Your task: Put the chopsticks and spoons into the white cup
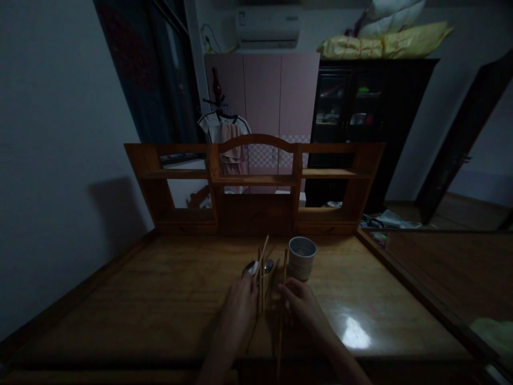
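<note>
Right hand (298, 300) pinched nearly closed on chopstick (285, 267), beside cup (301, 266); left hand (241, 295) curled around second chopstick (263, 254), left of cup.

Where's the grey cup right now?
In the head view, the grey cup stands on the wooden desk, right of the spoons and just beyond the right hand.
</note>
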A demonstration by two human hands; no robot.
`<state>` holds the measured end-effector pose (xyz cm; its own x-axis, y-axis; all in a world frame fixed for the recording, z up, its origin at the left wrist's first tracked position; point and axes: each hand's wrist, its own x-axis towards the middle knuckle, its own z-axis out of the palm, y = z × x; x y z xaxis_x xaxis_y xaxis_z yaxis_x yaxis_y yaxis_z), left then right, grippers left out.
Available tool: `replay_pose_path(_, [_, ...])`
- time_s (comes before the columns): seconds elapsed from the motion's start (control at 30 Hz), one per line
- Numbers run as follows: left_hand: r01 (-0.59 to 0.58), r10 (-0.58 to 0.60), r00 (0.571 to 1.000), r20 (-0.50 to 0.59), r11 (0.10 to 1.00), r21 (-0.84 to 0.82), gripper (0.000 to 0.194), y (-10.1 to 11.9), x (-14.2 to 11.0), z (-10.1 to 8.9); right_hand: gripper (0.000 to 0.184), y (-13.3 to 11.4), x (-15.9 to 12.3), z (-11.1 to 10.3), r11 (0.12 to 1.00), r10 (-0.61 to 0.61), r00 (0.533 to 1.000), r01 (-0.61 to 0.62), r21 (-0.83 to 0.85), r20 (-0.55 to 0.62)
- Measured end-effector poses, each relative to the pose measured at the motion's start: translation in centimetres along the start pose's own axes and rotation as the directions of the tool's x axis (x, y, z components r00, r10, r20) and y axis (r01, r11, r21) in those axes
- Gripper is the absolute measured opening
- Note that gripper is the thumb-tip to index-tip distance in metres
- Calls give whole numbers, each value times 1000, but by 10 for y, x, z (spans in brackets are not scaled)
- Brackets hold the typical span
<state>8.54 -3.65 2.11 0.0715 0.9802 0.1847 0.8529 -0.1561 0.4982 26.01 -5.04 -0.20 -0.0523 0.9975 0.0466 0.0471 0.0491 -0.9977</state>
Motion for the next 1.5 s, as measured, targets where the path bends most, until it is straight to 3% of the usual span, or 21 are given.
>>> replay_pose_path(0.07, [11,-10,1000,4,977,-212,18,5,-4,-9,38,-7,1,3,1000,-23,1000,22,21,14])
replay_pose_path(0.13, [-2,15,1000,25,884,-467,20,14,-10,-19,36,-19,-1,5,996,-86,996,86,31,25])
replay_pose_path(0.23, [-23,54,998,29,760,-649,22,29,-22,-27,32,-45,-7,1,975,-223,975,223,5,9])
replay_pose_path(0.37, [-52,46,999,-26,758,-650,17,43,-32,-19,23,-76,-18,-14,927,-369,929,367,-76,-17])
replay_pose_path(0.5, [-134,135,989,-56,694,-707,14,51,-33,0,18,-91,-22,-33,854,-476,879,466,-230,17])
replay_pose_path(0.67, [-116,162,987,-15,629,-768,15,52,-35,21,14,-92,-23,-46,776,-518,843,535,-334,146])
replay_pose_path(0.87, [-94,209,977,36,581,-809,29,44,-39,37,14,-81,-24,-45,740,-516,819,574,-350,252])
replay_pose_path(1.17, [-52,212,972,103,621,-782,16,41,-39,39,14,-72,-26,-48,794,-454,858,512,-327,241])
replay_pose_path(1.3, [-36,198,975,102,592,-805,16,43,-39,42,16,-70,-25,-49,805,-425,875,482,-345,232])
replay_pose_path(1.5, [-27,196,973,125,630,-776,19,49,-41,40,16,-68,-25,-54,803,-384,891,451,-389,241])
